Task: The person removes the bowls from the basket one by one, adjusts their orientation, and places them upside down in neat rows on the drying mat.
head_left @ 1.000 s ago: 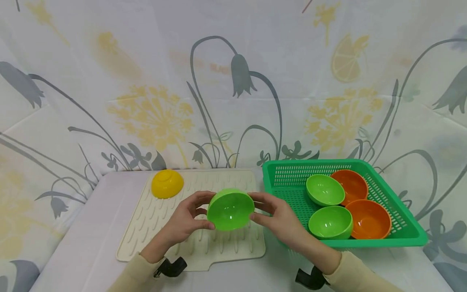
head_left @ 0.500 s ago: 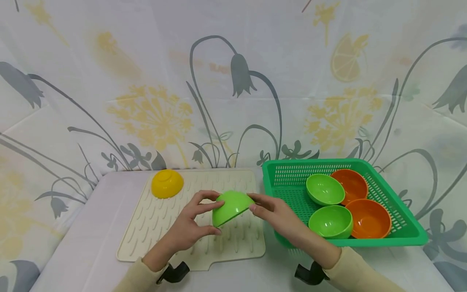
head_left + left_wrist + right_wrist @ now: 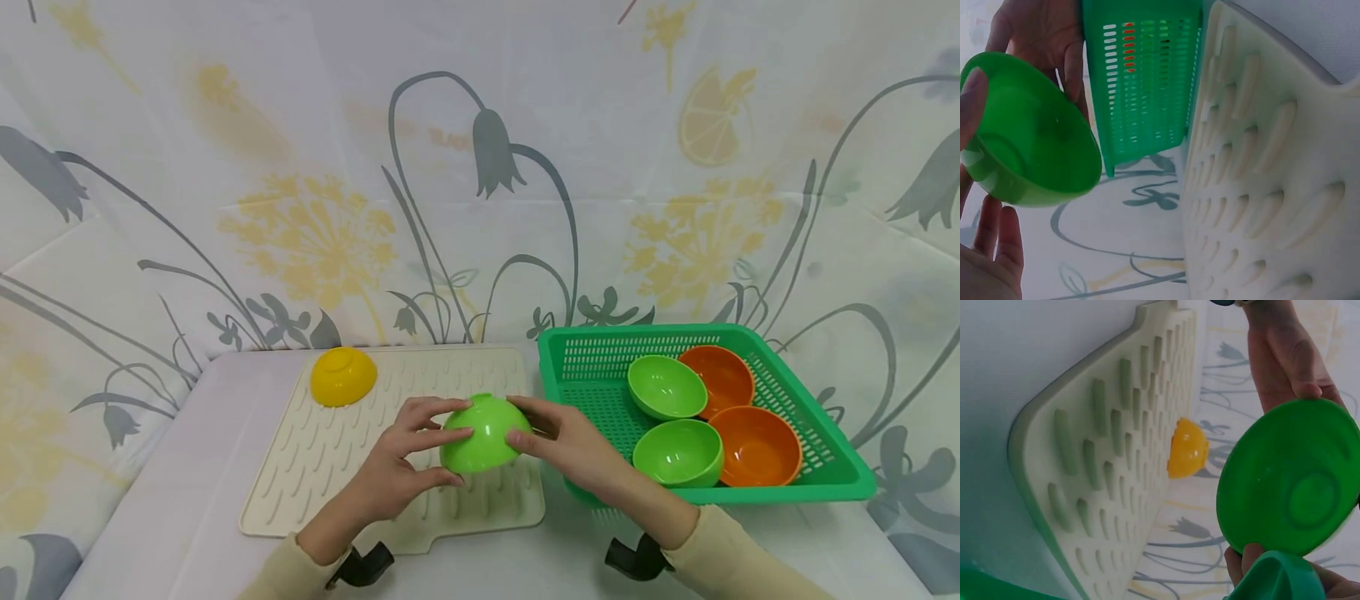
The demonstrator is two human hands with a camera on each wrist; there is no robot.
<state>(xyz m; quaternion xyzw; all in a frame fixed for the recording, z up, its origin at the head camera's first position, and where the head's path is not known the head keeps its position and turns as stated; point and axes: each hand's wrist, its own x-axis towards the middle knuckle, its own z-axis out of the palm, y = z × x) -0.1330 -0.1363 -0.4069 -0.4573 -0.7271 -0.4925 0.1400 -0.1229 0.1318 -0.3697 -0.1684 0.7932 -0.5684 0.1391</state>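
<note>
A light green bowl (image 3: 483,446) hangs over the cream ridged drying mat (image 3: 307,475), base up and mouth facing down. My left hand (image 3: 397,467) holds its left side, thumb low by the rim and fingers on the outer wall. From the right, my right hand (image 3: 570,442) grips the same bowl, with the thumb pressed on the outside. Both wrist views look into the smooth inside of the bowl (image 3: 1272,481). Upside down at the mat's far left corner rests a yellow bowl (image 3: 342,379).
Right of the mat stands a green perforated basket (image 3: 757,498). It holds two green bowls (image 3: 667,387) and two orange bowls (image 3: 757,446), mouths up. A flower-printed cloth (image 3: 480,250) hangs behind the white-covered table (image 3: 172,467).
Both hands have turned the green bowl over: its inside faced me a second ago, now its outer side and base do. It has shifted slightly right. The other bowls stay put.
</note>
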